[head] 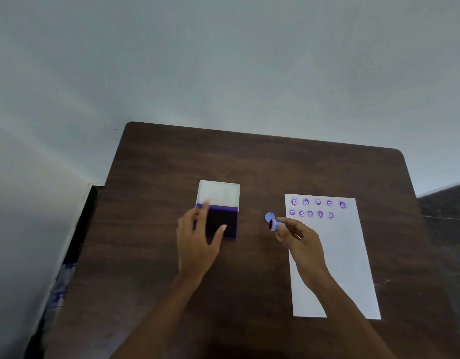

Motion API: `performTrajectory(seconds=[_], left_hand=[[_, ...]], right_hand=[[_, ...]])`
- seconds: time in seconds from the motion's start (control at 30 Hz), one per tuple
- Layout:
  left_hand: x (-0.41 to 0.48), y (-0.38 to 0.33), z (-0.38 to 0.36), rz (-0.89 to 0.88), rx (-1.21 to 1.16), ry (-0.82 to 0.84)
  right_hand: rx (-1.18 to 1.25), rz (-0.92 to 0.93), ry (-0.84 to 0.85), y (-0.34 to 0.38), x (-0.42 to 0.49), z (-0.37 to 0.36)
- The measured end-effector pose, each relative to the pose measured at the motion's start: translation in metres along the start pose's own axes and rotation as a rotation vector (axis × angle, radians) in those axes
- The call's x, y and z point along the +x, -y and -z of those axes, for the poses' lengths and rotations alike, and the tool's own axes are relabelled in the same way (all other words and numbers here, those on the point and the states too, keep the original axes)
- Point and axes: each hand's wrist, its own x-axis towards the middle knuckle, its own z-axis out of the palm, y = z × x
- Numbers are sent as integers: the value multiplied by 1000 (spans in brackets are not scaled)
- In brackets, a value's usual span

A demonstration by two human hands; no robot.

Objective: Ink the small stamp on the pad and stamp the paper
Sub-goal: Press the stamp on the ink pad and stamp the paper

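Observation:
The ink pad point(225, 224) lies open on the dark wooden table point(249, 161), its dark purple pad facing up and its clear lid point(219, 193) folded back behind it. My left hand point(197, 239) rests on the pad's left side, fingers spread. A small light purple round stamp point(273, 225) is pinched in my right hand point(296, 235), tilted so its dark inked face points left, held above the table between pad and paper. The white paper point(337, 268) lies to the right, with two rows of several purple smiley prints along its top.
A small round purple cap point(269, 217) lies on the table just behind the stamp. Grey walls stand close behind and to the left of the table. Some blue and white items point(61, 288) sit on the floor beside the table's left edge.

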Motion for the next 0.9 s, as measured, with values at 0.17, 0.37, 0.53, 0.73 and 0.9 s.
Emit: performTrajectory(seconds=[0.17, 0.37, 0.53, 0.73, 0.9], left_hand=[[-4, 33, 7, 206, -99, 180], [-6, 40, -7, 131, -67, 220], [-3, 46, -12, 185, -60, 249], [-4, 45, -11, 169, -37, 197], [-5, 45, -12, 156, -26, 201]], right_hand=[[-318, 218, 80, 9, 11, -49], [-852, 536, 424, 23, 42, -111], [-1004, 666, 514, 17, 42, -125], [-969, 603, 410, 11, 36, -139], [-909, 599, 357, 2, 30, -141]])
